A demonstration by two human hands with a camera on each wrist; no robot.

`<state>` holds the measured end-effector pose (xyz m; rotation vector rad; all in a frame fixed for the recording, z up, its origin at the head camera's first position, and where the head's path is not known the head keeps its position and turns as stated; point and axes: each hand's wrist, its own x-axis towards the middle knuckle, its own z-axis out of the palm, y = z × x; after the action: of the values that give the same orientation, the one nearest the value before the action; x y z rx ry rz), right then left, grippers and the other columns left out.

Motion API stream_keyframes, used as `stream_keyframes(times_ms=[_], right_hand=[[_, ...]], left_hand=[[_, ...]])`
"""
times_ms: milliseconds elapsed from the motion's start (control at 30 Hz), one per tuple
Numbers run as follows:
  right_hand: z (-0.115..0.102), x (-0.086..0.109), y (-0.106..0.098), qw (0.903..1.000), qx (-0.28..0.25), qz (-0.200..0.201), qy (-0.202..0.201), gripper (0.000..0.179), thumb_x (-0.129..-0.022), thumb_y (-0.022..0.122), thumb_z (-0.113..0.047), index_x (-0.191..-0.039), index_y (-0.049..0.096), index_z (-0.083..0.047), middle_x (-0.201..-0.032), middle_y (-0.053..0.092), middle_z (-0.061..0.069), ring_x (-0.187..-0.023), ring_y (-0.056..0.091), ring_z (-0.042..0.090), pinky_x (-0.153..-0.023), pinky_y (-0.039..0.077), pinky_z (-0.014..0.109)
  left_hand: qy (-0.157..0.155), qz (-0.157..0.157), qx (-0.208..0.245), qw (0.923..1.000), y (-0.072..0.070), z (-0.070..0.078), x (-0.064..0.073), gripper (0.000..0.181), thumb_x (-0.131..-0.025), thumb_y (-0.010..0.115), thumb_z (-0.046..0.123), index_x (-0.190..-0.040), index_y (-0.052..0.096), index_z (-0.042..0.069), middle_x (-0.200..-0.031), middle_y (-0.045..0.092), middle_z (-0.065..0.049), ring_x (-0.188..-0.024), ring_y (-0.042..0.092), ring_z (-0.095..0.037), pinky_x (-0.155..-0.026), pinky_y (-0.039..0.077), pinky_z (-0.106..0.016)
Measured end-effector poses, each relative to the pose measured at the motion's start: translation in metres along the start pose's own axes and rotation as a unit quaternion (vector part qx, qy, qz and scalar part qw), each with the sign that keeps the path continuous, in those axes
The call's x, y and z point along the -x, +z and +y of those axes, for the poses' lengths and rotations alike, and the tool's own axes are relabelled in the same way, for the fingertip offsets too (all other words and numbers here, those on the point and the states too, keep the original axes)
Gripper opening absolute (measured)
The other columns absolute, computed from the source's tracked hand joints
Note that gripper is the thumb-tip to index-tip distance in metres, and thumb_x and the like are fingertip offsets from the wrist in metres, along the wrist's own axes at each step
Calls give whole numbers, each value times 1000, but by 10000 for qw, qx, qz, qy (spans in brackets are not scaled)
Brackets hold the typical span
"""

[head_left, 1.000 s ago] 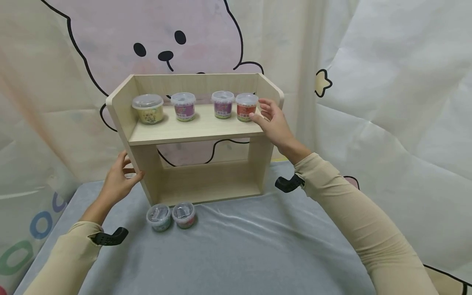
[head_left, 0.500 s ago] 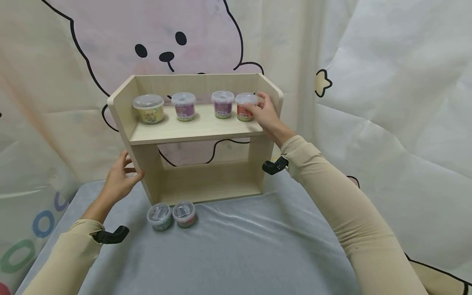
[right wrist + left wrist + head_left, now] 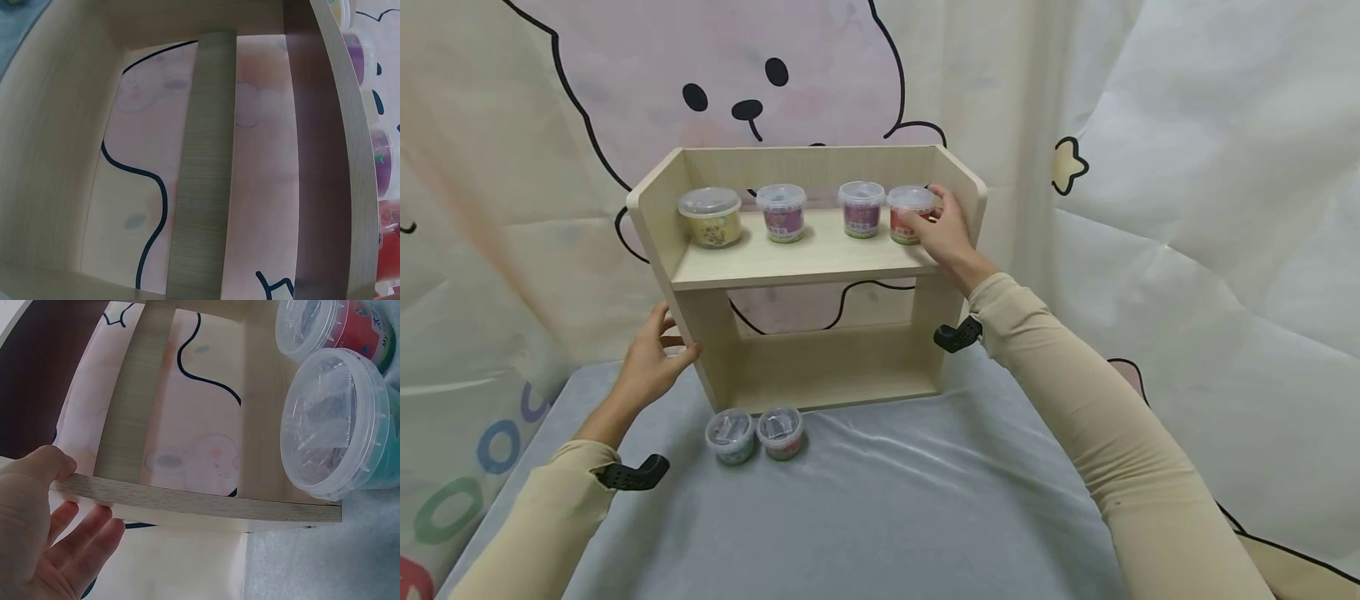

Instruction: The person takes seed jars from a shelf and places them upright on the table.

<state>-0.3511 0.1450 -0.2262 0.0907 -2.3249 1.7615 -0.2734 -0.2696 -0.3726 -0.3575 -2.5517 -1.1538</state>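
Red tub [image 3: 901, 229] at R end of the upper board, upright, close to the shelf's R wall. R hand [image 3: 949, 239] has it: thumb on the near side, fingers round the R/far side, so grasping the tub. R wrist view only catches the tub at its edge.

Just L of it, purple tub no. 1 [image 3: 861, 220]; then a gap, then purple tub no. 2 [image 3: 785, 222]; then yellow tub [image 3: 715, 230], wider, at far L by the L wall. All w/ clear lids on, all in approx one row.

Shelf [image 3: 775, 264] is pale wood, 2 tiers, stands a bit skewed. L hand [image 3: 650, 364] grips the near edge of its L side panel, thumb on one face, fingers bent round the other; L wrist view confirms.

At the shelf's near L foot: teal tub [image 3: 733, 450], & just R of it the other red tub [image 3: 781, 443], both lidded; can't tell if they touch.

Under it all, blue-grey cloth [image 3: 865, 517]. Beige sleeves [image 3: 1075, 408] w/ a black wrist mount [image 3: 958, 335] on each arm. Behind, backdrop [image 3: 1000, 125] w/ a big pink bear [image 3: 730, 42], & a small star [image 3: 1066, 167] to the R.
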Motion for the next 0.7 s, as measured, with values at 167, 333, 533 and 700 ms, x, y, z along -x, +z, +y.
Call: stream_keyframes(times_ms=[167, 333, 533, 700], right_hand=[[4, 0, 0, 9999, 109, 44, -126, 76, -97, 68, -27, -160, 27, -13, -151, 45, 16, -137, 47, 24, -115, 44, 32], [7, 4, -1, 9989, 409, 160, -163, 77, -96, 69, -32, -159, 29, -14, -148, 48, 15, -132, 50, 23, -113, 46, 33], [5, 8, -5, 9982, 429, 332, -262, 74, -93, 73, -29, -155, 37, -11, -143, 52, 15, -128, 52, 24, -109, 48, 34], [-1, 14, -5, 9990, 253, 195, -325, 74, -91, 75, -31, -154, 39, -14, -145, 51, 14, -130, 52, 24, -110, 48, 33]], left_hand=[[25, 8, -3, 10000, 0, 0, -1, 83, -94, 67, 7, -162, 20, 15, -148, 43, -36, -110, 63, -56, -74, 63, -50], [42, -19, -84, 10000, 2, 0, -3, 82, -94, 67, 8, -161, 20, 15, -147, 44, -38, -110, 63, -55, -75, 62, -55], [86, -5, -125, 9999, 5, 0, -5, 81, -94, 66, 8, -161, 20, 15, -147, 44, -38, -109, 64, -56, -79, 60, -62], [-36, 7, -101, 9999, 0, 0, -1, 83, -94, 66, 7, -162, 17, 15, -148, 42, -38, -111, 62, -56, -81, 59, -62]])
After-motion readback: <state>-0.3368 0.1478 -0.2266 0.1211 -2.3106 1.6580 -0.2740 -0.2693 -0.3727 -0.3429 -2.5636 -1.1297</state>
